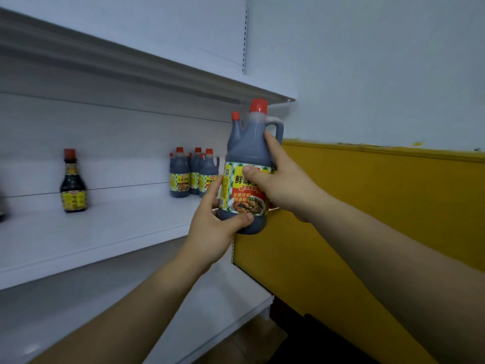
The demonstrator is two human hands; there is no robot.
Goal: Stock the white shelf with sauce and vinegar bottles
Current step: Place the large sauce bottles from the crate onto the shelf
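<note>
Before the shelf (105, 232), sauce bottle (249, 151) clasped: left grip (212, 227) at base, right grip (283, 185) higher.

Dim, soft, wide-angle edge distortion.

Behind the held bottle (246, 164), only the red cap and shoulder of a second bottle (235, 122). Front label partly covered by the right hand (278, 185). At the left edge, a dark object (1, 206), cut off and unidentifiable. Rear bottles (195, 164) of the shelf cluster mostly hidden.
</note>
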